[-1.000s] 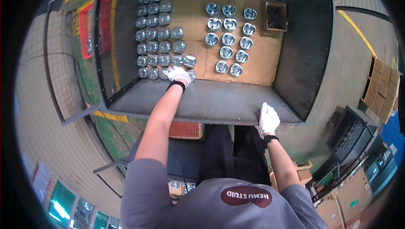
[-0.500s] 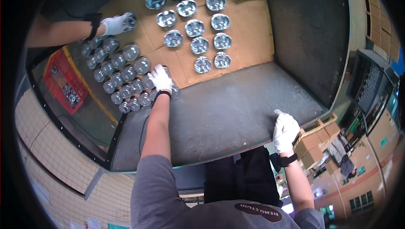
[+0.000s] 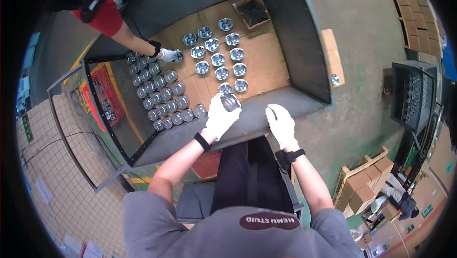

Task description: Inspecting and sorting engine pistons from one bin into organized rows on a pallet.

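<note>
Left gloved hand grasps 1 metal piston at the near side of a gray bin; right gloved hand, farther right, grip unclear.

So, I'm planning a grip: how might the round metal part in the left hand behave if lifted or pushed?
The round metal part is probably stiff: it shows no sag in the left hand. Its shiny surface suggests it may be slippery. It could roll on its side, given its rounded outline.
</note>
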Action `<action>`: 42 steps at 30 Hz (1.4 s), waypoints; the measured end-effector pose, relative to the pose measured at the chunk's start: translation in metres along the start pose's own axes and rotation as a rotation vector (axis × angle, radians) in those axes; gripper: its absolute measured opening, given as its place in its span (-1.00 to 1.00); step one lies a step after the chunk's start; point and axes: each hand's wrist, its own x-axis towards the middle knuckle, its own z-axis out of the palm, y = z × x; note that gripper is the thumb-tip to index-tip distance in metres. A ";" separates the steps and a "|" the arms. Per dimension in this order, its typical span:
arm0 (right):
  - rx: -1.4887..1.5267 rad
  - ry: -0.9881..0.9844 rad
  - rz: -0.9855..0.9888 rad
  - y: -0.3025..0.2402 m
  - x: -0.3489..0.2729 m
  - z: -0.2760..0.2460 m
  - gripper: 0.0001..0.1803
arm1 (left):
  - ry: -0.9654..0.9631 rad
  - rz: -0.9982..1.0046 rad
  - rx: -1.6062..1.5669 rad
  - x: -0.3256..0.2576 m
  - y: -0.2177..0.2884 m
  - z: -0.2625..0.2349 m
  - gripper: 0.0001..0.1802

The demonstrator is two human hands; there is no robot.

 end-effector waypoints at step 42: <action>1.394 0.345 0.258 -0.010 -0.294 -0.320 -0.32 | -1.119 0.439 -0.365 -0.339 0.265 0.087 -0.42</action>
